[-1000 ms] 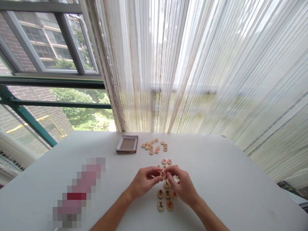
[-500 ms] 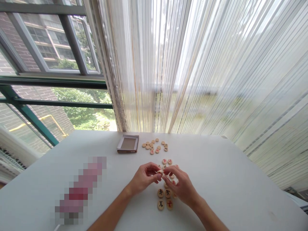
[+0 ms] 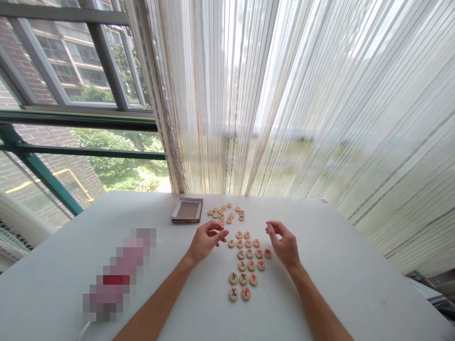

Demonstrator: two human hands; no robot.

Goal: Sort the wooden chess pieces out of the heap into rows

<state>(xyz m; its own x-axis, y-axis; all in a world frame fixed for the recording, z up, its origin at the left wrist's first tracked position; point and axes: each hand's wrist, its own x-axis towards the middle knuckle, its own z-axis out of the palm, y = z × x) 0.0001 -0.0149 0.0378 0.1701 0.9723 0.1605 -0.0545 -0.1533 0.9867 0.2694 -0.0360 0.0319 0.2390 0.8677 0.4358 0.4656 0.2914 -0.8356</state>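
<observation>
Round wooden xiangqi pieces [image 3: 249, 253] with red and black characters lie in short rows on the white table. My left hand [image 3: 203, 242] hovers left of the rows, just in front of a looser group of pieces [image 3: 215, 215]. Its fingers are bent and parted, and no piece shows between them. One red-marked piece [image 3: 222, 221] is right by its fingertips. On the other side, my right hand [image 3: 285, 244] is raised beyond the right end of the rows, near a red-marked piece [image 3: 268, 253]. Its fingers curl loosely, with nothing visible in them.
A shallow open box [image 3: 187, 210] rests at the back, left of the loose pieces. A pixelated pinkish object [image 3: 119, 274] lies on the left part of the table [image 3: 330, 274]. Striped sheer curtains [image 3: 284, 118] and a window stand behind the table.
My hands have moved apart from a piece held between them above the rows. The left went back towards the loose pieces, the right went right and away, uncovering the rows.
</observation>
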